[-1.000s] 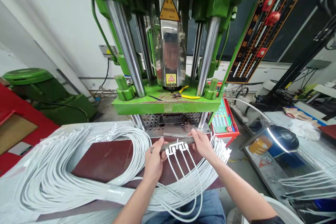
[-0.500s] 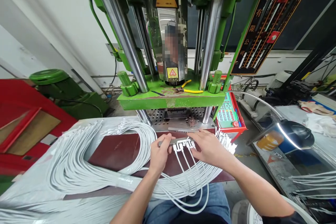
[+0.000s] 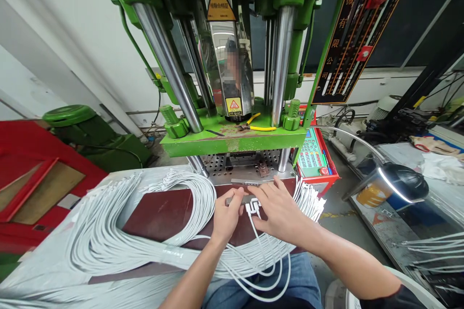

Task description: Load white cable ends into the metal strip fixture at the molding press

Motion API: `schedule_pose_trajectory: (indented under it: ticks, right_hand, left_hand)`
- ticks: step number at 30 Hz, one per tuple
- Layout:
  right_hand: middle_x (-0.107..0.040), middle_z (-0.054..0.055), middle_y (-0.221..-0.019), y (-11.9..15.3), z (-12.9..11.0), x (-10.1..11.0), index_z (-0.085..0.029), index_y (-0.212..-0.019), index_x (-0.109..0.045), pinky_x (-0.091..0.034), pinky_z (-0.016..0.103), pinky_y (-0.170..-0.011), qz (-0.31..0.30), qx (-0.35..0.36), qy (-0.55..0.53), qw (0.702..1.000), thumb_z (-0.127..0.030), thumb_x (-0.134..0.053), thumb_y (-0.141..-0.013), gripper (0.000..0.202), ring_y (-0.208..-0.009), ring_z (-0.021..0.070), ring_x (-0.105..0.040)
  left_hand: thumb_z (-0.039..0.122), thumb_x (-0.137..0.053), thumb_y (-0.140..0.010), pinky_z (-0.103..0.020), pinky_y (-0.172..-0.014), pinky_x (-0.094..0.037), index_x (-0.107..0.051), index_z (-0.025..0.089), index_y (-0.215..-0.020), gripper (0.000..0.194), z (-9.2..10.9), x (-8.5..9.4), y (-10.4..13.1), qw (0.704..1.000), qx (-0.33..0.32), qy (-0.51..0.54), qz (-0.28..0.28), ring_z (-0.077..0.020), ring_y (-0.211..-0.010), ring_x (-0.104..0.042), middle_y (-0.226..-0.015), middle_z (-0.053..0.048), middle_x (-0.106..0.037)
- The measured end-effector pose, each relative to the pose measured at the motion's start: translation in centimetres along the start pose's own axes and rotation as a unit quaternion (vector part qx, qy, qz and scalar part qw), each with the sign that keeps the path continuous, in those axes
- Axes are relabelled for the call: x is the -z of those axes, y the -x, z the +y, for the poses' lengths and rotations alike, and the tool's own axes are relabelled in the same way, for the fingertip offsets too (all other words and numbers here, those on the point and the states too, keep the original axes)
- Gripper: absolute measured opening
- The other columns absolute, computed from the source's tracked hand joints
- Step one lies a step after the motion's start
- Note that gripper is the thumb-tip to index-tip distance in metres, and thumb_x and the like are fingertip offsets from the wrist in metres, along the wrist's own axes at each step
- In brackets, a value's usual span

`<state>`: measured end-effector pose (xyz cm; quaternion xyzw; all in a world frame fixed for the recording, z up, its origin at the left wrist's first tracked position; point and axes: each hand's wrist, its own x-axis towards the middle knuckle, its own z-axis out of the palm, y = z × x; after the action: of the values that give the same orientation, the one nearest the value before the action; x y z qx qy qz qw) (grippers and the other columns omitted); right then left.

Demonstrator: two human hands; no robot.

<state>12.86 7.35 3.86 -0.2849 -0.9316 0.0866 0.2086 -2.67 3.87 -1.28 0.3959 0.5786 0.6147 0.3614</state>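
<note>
Bar (image 3: 246, 200) on the near side of the press (image 3: 232, 145), long axis left to right, cables (image 3: 253, 226) trailing near; left hand (image 3: 225, 217) pinches its left end, right hand (image 3: 284, 212), fingers spread, covers its right part

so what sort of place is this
Probably a factory workshop, perhaps one making cables. A large green press carries warning stickers, bundled white cables lie in front of it, and a control panel with rows of keys stands beside it.
</note>
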Motion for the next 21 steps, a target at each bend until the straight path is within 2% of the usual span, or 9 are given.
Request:
schedule_pose_trajectory:
  ticks: [2,4,7,10,13,15,17,19,21]
  right_hand:
    - [-0.064,0.009,-0.1,-0.1,-0.1,-0.1,-0.017,-0.12,-0.052,-0.017,0.05,-0.108,0.0,-0.005,0.005,1.0,-0.022,-0.056,-0.075,0.045,-0.096,0.0236,-0.058]
    - [-0.067,0.007,-0.092,-0.2,0.2,0.0,-0.016,-0.109,-0.059,-0.026,0.046,-0.104,-0.003,-0.025,-0.014,1.0,-0.022,-0.057,-0.073,0.036,-0.089,0.0225,-0.061]
    - [-0.07,0.002,-0.082,0.0,1.1,0.4,-0.02,-0.088,-0.067,-0.043,0.034,-0.083,-0.012,-0.085,-0.069,0.994,-0.024,-0.059,-0.07,0.02,-0.077,0.0197,-0.062]
    - [-0.067,-0.001,-0.065,0.4,2.1,0.8,-0.02,-0.069,-0.066,-0.042,0.026,-0.06,-0.006,-0.163,-0.142,0.976,-0.023,-0.057,-0.071,0.01,-0.059,0.0144,-0.059]
    - [-0.064,-0.001,-0.058,1.0,3.0,0.9,-0.017,-0.065,-0.063,-0.039,0.022,-0.05,0.002,-0.228,-0.263,0.938,-0.021,-0.055,-0.071,0.011,-0.051,0.0115,-0.056]
    - [-0.067,0.001,-0.064,1.6,3.6,0.8,-0.016,-0.068,-0.062,-0.043,0.021,-0.051,0.034,-0.249,-0.345,0.904,-0.02,-0.054,-0.072,0.01,-0.056,0.0123,-0.06]
    - [-0.07,0.003,-0.073,2.5,3.8,0.9,-0.016,-0.071,-0.061,-0.05,0.025,-0.061,0.103,-0.242,-0.382,0.886,-0.018,-0.053,-0.073,0.009,-0.066,0.0144,-0.064]
    - [-0.071,0.004,-0.08,3.7,3.4,1.4,-0.017,-0.072,-0.061,-0.051,0.034,-0.08,0.183,-0.187,-0.38,0.887,-0.016,-0.054,-0.075,0.007,-0.076,0.0162,-0.066]
    - [-0.07,0.003,-0.08,5.0,2.6,2.8,-0.018,-0.075,-0.061,-0.047,0.043,-0.091,0.257,-0.114,-0.38,0.881,-0.013,-0.054,-0.079,0.009,-0.079,0.0165,-0.066]
  left_hand:
    - [0.041,-0.056,-0.082,-0.022,-0.046,-0.03,-0.063,0.016,-0.065,0.031,0.1,-0.2,0.2,1.0,-0.007,-0.014,-0.013,-0.0096,-0.043,-0.036,-0.043,0.005,-0.04]
    - [0.042,-0.055,-0.082,-0.022,-0.045,-0.028,-0.064,0.016,-0.066,0.031,0.1,-0.3,0.3,0.999,0.001,-0.019,-0.025,-0.0094,-0.042,-0.034,-0.041,0.005,-0.04]
    - [0.041,-0.055,-0.082,-0.021,-0.044,-0.027,-0.064,0.016,-0.065,0.032,-0.2,-0.4,0.6,0.999,0.013,-0.024,-0.044,-0.0086,-0.041,-0.034,-0.039,0.005,-0.04]
    - [0.041,-0.055,-0.082,-0.021,-0.042,-0.025,-0.065,0.016,-0.064,0.032,-0.5,-0.8,0.8,0.997,0.02,-0.025,-0.065,-0.0083,-0.041,-0.034,-0.039,0.005,-0.04]
    - [0.041,-0.055,-0.082,-0.02,-0.04,-0.024,-0.066,0.015,-0.066,0.032,-0.8,-1.3,0.9,0.996,0.042,-0.009,-0.082,-0.0082,-0.041,-0.034,-0.039,0.004,-0.04]
    - [0.041,-0.056,-0.082,-0.02,-0.041,-0.025,-0.066,0.014,-0.067,0.032,-0.7,-1.7,0.8,0.995,0.051,0.015,-0.084,-0.008,-0.041,-0.034,-0.039,0.004,-0.04]
    - [0.041,-0.058,-0.08,-0.019,-0.04,-0.024,-0.065,0.014,-0.068,0.031,-0.4,-1.9,0.5,0.993,0.072,0.057,-0.077,-0.0076,-0.041,-0.033,-0.039,0.005,-0.04]
    - [0.041,-0.059,-0.079,-0.019,-0.038,-0.02,-0.064,0.014,-0.069,0.03,-0.1,-2.2,0.3,0.987,0.105,0.101,-0.071,-0.0067,-0.038,-0.03,-0.038,0.005,-0.04]
    - [0.041,-0.06,-0.078,-0.018,-0.037,-0.019,-0.063,0.013,-0.067,0.03,0.0,-2.5,0.1,0.983,0.125,0.116,-0.069,-0.0057,-0.037,-0.028,-0.037,0.005,-0.04]
